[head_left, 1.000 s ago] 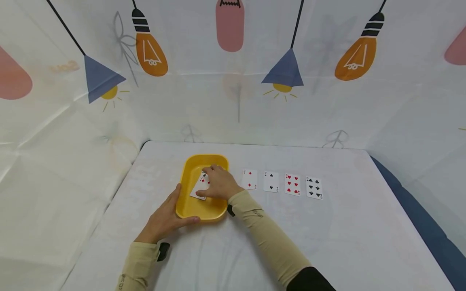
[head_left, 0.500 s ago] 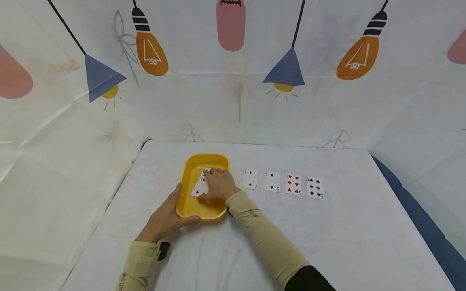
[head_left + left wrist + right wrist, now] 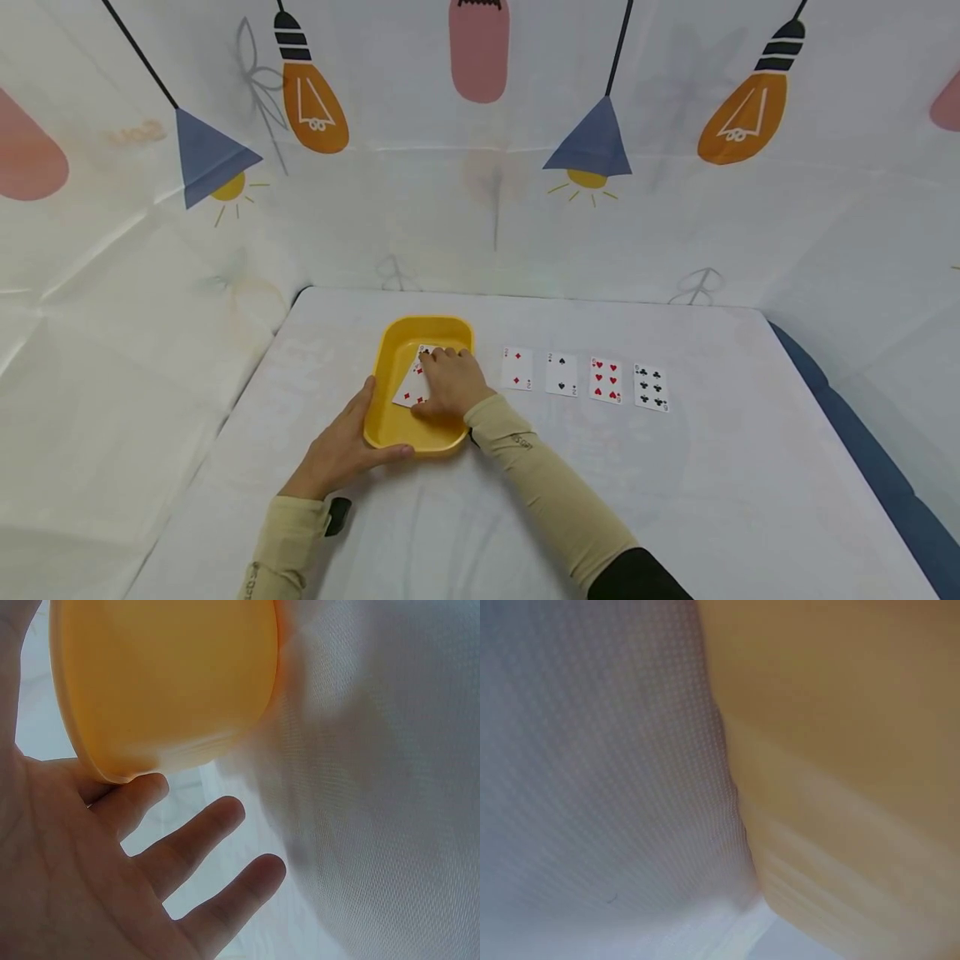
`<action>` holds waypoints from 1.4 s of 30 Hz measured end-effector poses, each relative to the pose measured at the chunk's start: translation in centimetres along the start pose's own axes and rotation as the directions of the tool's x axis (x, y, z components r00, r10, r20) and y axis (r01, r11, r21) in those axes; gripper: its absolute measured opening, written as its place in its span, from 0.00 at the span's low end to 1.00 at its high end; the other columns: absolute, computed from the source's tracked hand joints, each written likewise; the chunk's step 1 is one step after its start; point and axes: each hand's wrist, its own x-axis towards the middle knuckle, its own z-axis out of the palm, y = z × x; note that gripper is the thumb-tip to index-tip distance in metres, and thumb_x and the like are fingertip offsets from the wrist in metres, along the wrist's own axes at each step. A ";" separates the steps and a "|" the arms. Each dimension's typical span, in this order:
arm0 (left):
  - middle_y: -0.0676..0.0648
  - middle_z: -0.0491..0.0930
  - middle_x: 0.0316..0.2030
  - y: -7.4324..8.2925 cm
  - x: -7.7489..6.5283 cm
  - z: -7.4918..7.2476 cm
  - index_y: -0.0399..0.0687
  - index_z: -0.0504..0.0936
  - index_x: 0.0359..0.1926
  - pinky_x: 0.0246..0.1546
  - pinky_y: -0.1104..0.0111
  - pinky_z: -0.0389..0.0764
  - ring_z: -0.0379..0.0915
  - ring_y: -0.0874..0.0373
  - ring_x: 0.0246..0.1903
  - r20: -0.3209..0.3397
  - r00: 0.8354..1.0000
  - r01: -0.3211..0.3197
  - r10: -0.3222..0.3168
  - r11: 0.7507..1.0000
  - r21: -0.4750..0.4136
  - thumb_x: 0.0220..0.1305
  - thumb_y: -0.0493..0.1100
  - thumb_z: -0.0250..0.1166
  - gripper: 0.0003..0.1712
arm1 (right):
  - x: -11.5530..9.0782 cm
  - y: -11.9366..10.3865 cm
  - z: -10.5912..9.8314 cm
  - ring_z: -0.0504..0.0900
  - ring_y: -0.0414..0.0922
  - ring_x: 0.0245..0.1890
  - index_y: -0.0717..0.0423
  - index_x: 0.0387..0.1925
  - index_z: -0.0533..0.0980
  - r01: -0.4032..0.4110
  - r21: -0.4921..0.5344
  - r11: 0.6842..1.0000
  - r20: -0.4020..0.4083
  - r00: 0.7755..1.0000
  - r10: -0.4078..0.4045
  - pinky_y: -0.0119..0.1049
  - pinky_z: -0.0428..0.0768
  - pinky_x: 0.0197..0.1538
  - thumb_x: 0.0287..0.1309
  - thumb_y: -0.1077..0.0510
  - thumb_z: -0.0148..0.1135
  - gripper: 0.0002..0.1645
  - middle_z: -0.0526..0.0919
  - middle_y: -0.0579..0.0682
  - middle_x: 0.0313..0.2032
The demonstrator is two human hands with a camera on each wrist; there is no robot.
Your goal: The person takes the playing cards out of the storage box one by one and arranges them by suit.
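Observation:
A shallow yellow tray (image 3: 381, 429) stands on the white-covered table, left of the middle. At its front left corner my left hand (image 3: 341, 446) holds it, thumb along the near side and fingers at the left side. In the left wrist view the fingers are spread, one touching the tray's rim (image 3: 112, 776). Inside the tray lie slanted playing cards (image 3: 412, 387), a diamond card showing most. My right hand (image 3: 452, 382) reaches over them, fingers and thumb bent onto the cards; the fingertips' exact contact is partly hidden. The right wrist view shows only tray wall and cloth.
Right of the tray a row of face-up cards lies on the table: a two of diamonds (image 3: 517, 369), a two of spades (image 3: 562, 374), a six of hearts (image 3: 606, 381) and a six of clubs (image 3: 651, 387). A printed cloth wall (image 3: 420, 217) rises behind.
My right hand has settled lower over the tray, its fingers and thumb drawn in over the cards, so more of the diamond card shows. The left hand and tray stay put.

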 end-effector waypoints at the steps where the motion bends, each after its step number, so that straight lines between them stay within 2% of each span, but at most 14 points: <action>1: 0.42 0.46 0.80 0.0 0.0 0.0 0.50 0.36 0.82 0.68 0.39 0.61 0.51 0.40 0.75 0.000 1.000 -0.002 0.002 1.000 0.000 0.46 0.78 0.71 0.78 | 0.0 0.0 0.0 0.71 0.51 0.66 0.52 0.74 0.65 0.001 0.005 1.000 -0.004 1.000 -0.001 0.49 0.66 0.71 0.49 0.20 0.63 0.60 0.73 0.53 0.67; 8: 0.41 0.46 0.80 0.2 -0.1 -0.1 0.48 0.36 0.82 0.67 0.38 0.61 0.51 0.38 0.75 -0.004 1.000 -0.006 0.006 1.000 0.001 0.49 0.76 0.71 0.76 | 0.0 0.2 0.0 0.71 0.51 0.66 0.52 0.74 0.65 0.006 0.018 1.000 -0.018 1.000 -0.006 0.48 0.66 0.71 0.49 0.20 0.63 0.60 0.72 0.53 0.68; 14: 0.42 0.46 0.80 0.2 -0.1 -0.1 0.50 0.36 0.82 0.67 0.38 0.61 0.52 0.39 0.75 -0.002 1.000 0.004 -0.004 1.000 -0.010 0.46 0.78 0.71 0.78 | -0.2 0.3 0.0 0.71 0.51 0.65 0.53 0.74 0.65 0.019 0.023 1.000 -0.047 0.999 -0.018 0.46 0.69 0.69 0.50 0.21 0.64 0.60 0.72 0.54 0.66; 29: 0.42 0.46 0.80 0.0 0.2 0.1 0.50 0.35 0.82 0.68 0.39 0.61 0.51 0.39 0.75 0.004 1.000 0.002 -0.002 1.000 -0.013 0.45 0.78 0.72 0.79 | -0.7 0.6 -0.1 0.72 0.50 0.57 0.52 0.68 0.69 0.064 0.089 0.994 -0.209 0.977 -0.044 0.42 0.77 0.59 0.47 0.25 0.70 0.55 0.73 0.54 0.59; 34: 0.42 0.45 0.80 -0.1 0.1 0.1 0.51 0.35 0.82 0.68 0.38 0.61 0.51 0.39 0.75 0.008 1.000 0.004 -0.003 1.000 -0.014 0.45 0.78 0.71 0.79 | -0.8 0.6 0.0 0.72 0.50 0.59 0.52 0.68 0.69 0.065 0.147 0.987 -0.219 0.975 -0.032 0.43 0.75 0.63 0.48 0.27 0.70 0.53 0.73 0.54 0.60; 42: 0.43 0.45 0.80 0.0 0.0 0.1 0.51 0.35 0.82 0.67 0.37 0.60 0.51 0.40 0.75 0.011 1.000 0.005 -0.005 1.000 -0.015 0.47 0.76 0.72 0.77 | -1.0 0.7 0.1 0.71 0.50 0.59 0.51 0.71 0.67 0.052 0.256 0.965 -0.242 0.970 0.012 0.43 0.75 0.63 0.48 0.26 0.70 0.56 0.70 0.56 0.60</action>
